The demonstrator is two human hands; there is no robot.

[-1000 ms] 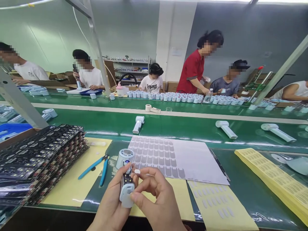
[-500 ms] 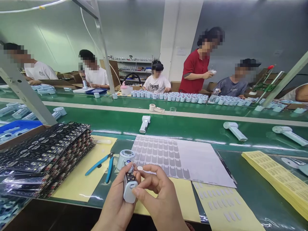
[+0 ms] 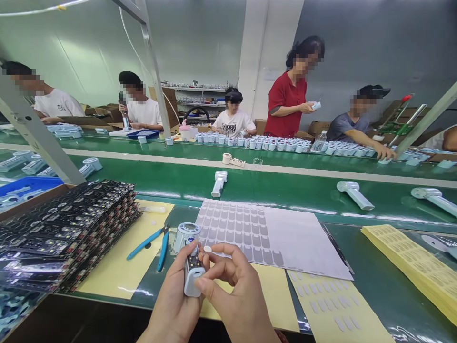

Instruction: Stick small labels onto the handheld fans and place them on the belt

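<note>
My left hand (image 3: pixel 177 290) is closed around a light-blue handheld device (image 3: pixel 193 281) with a round head. Its handle is open along the top, showing a dark circuit board (image 3: pixel 193 259) inside. With thumb and forefinger together, my right hand (image 3: pixel 237 286) grips the device's near end; whether a small part is between those fingertips is hidden. A small white oval piece (image 3: pixel 207 248) shows by the other right fingers; I cannot tell whether they touch it. Just left of the device lie blue-handled cutters (image 3: pixel 163 247).
Stacked circuit-board panels (image 3: pixel 67 233) stand at left. A sheet of grey stickers (image 3: pixel 232 228) lies ahead, with tweezers (image 3: pixel 337 250) at its right edge. A yellow sticker stack (image 3: pixel 410 271) is at far right. Devices ride the green belt (image 3: pixel 285 183); co-workers sit and stand beyond.
My hands and the device stay nearly still. Devices on the belt have shifted slightly right. A co-worker in grey has stretched an arm out to the cups; the co-worker in red has turned a held part.
</note>
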